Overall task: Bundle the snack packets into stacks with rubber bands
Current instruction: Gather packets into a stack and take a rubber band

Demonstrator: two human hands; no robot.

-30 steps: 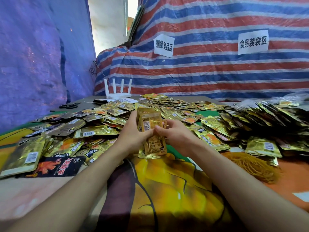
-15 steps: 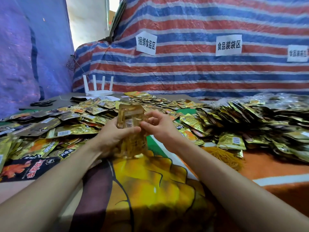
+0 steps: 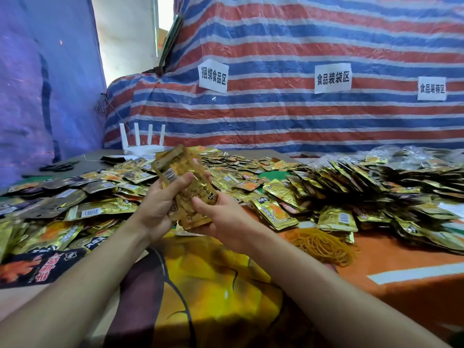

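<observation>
The left hand [image 3: 160, 205] and right hand [image 3: 222, 218] grip one blurred, seemingly tilted packet stack [image 3: 178, 164].

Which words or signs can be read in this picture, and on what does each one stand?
"捆绑食品区": left paper sign on the striped tarp.
"食品装袋区": middle paper sign, same tarp.
The right paper sign: starts "食品装", rest blurred.
Print on the snack packets and the held stack: too blurred to read.

Tilted gold packet stack [image 3: 183, 187] above loose packets [image 3: 105, 197], rubber bands [image 3: 324, 244] nearby.
</observation>
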